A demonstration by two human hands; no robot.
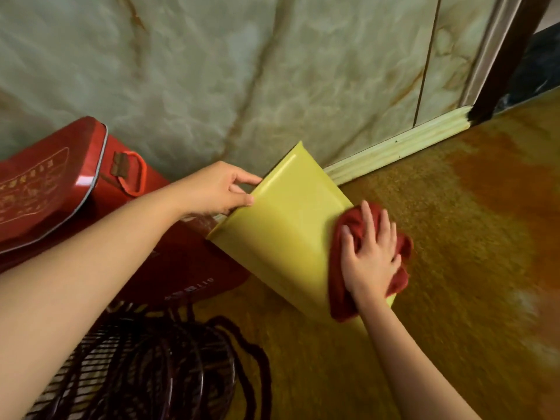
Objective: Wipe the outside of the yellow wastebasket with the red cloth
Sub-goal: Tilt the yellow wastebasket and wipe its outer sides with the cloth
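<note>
We're mid-wipe: right hand spread flat, pressing the red cloth on the yellow wastebasket, left hand pinching its rim. Next we'd probably rotate it for an unwiped side.

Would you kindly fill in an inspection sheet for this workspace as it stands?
Surface: orange-brown floor, bare beside the bin.
Job's things: yellow wastebasket tilted; red cloth pressed on its outer side.
Clutter: red box with orange handle; dark wire basket.
Grips: left hand pinches the wastebasket's edge; right hand flat on the cloth.
Cables: dark cord by the wire basket.
Surroundings: marble-pattern wall; pale baseboard.
</note>
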